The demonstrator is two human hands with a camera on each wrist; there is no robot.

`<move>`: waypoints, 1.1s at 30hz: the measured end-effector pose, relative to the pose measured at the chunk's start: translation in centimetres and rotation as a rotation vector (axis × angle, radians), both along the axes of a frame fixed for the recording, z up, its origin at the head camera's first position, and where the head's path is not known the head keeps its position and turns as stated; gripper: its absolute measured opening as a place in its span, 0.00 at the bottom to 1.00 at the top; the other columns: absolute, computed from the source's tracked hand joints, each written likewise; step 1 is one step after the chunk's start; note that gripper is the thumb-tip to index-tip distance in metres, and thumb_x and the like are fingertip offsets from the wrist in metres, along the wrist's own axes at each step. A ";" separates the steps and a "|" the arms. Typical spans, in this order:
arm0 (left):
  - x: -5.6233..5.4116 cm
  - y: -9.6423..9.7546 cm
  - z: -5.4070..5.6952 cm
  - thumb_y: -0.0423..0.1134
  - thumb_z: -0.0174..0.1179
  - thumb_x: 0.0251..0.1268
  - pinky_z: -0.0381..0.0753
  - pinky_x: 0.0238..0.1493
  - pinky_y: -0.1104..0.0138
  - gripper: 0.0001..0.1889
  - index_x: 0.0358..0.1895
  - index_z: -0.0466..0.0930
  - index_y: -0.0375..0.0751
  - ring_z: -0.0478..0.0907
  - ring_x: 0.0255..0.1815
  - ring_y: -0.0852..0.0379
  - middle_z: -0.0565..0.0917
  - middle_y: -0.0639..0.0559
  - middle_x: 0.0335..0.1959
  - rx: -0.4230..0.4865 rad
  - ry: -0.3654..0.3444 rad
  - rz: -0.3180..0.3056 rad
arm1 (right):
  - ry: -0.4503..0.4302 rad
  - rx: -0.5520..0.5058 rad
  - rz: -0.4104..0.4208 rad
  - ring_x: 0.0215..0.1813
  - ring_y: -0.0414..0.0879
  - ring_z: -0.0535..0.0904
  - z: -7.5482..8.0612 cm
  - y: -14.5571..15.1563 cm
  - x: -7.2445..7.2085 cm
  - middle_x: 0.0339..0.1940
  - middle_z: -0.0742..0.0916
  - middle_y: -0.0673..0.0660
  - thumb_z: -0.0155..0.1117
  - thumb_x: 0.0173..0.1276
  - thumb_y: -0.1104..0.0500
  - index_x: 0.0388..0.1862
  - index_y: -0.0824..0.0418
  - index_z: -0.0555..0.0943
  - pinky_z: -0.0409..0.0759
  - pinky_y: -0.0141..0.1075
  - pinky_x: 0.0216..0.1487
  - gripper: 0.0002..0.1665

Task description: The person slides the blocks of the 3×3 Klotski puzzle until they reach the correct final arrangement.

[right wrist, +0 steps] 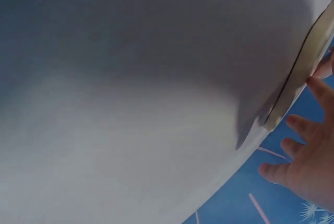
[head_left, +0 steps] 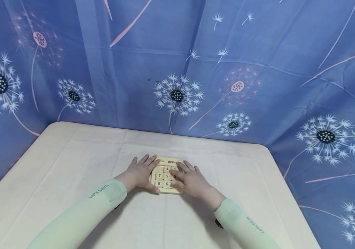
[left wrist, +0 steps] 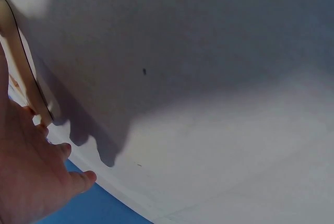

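Observation:
A pale yellow sliding number puzzle [head_left: 166, 190] lies flat on the table, with tiles 4, 1, 7, 5, 2, 8 and 6 showing and a gap at its upper left. My left hand [head_left: 140, 174] rests along its left side, fingers spread, index fingertip near the top corner and thumb at the bottom corner. Over the right side reaches my right hand [head_left: 193, 180], its index finger and thumb extended onto the tiles, hiding the lower right one. Both wrist views show the puzzle's side edge [left wrist: 26, 62] beside loosely spread fingers.
A cream cloth covers the table [head_left: 221, 160], its far edge meeting a blue curtain [head_left: 127, 90] with dandelion prints. The curtain also closes in the left and right sides. Pale green sleeves [head_left: 87, 211] cover both forearms.

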State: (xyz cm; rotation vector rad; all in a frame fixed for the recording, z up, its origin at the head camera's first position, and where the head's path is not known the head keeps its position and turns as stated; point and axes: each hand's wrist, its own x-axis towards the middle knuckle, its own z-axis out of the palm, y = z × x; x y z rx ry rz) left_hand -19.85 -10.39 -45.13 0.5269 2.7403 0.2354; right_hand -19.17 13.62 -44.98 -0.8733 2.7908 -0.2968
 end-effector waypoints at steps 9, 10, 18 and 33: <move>0.0 0.0 -0.2 0.75 0.71 0.44 0.51 0.82 0.34 0.66 0.83 0.51 0.46 0.46 0.87 0.39 0.50 0.48 0.87 0.006 -0.003 0.004 | 0.007 -0.001 0.000 0.84 0.67 0.57 -0.1 0.1 0.0 0.81 0.69 0.64 0.52 0.80 0.40 0.75 0.47 0.74 0.60 0.73 0.77 0.30; 0.0 0.0 -0.2 0.75 0.71 0.44 0.51 0.82 0.34 0.66 0.83 0.51 0.46 0.46 0.87 0.39 0.50 0.48 0.87 0.006 -0.004 0.004 | 0.006 0.000 -0.001 0.84 0.66 0.57 -0.1 0.1 0.0 0.81 0.69 0.64 0.52 0.80 0.40 0.75 0.47 0.74 0.60 0.73 0.77 0.29; -0.1 -0.1 -0.3 0.75 0.72 0.43 0.50 0.82 0.34 0.66 0.83 0.51 0.46 0.46 0.87 0.39 0.50 0.48 0.87 0.009 -0.006 0.006 | 0.004 -0.002 0.010 0.84 0.67 0.56 -0.1 -0.3 -0.1 0.81 0.69 0.63 0.54 0.78 0.39 0.74 0.47 0.74 0.58 0.74 0.77 0.30; -0.2 0.1 -0.1 0.75 0.72 0.43 0.48 0.83 0.34 0.66 0.83 0.51 0.46 0.45 0.87 0.39 0.49 0.48 0.87 -0.009 -0.012 0.001 | -0.017 0.048 0.022 0.85 0.66 0.55 0.3 -1.5 -0.6 0.82 0.67 0.60 0.53 0.78 0.38 0.75 0.43 0.74 0.60 0.71 0.78 0.30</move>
